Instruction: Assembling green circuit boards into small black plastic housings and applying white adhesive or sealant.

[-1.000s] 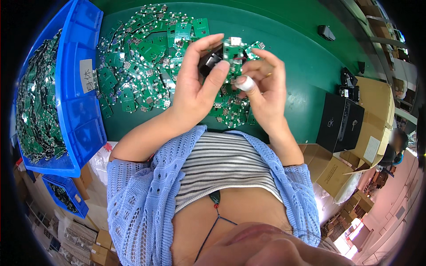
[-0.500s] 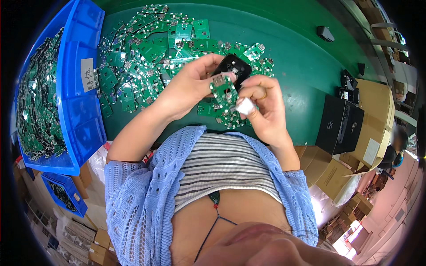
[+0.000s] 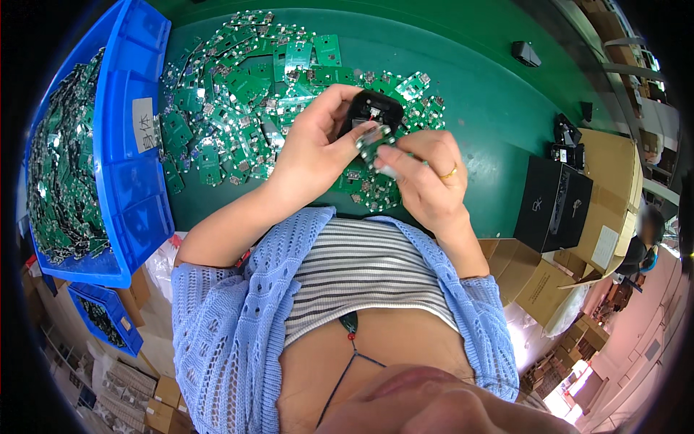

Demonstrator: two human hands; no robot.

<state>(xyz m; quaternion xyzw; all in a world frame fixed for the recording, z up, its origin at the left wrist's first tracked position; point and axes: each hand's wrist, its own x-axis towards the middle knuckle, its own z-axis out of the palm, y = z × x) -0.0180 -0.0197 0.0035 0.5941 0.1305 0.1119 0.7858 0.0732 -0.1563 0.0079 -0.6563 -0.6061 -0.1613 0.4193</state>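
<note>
In the head view, the black housing (image 3: 389, 106) sits open side up in the left hand (image 3: 316, 145), above the counter (image 3: 484, 116), with the small circuit board (image 3: 371, 142) just on its near side, between the two hands. The housing looks like light, stiff plastic, perhaps a little slick, and is best held by its outer walls. The board should be light, rigid and fragile, safest pinched by its edges, clear of the parts soldered on it and of the thin red wire (image 3: 374, 117) in the housing. The left fingers are clamped around the housing, the thumb reaching across toward the board; the right hand (image 3: 436, 173) pinches the board's near end between thumb and fingers, somewhat blurred. Both elbows are bent, the forearms angling inward, the right wrist turned toward the left hand.
</note>
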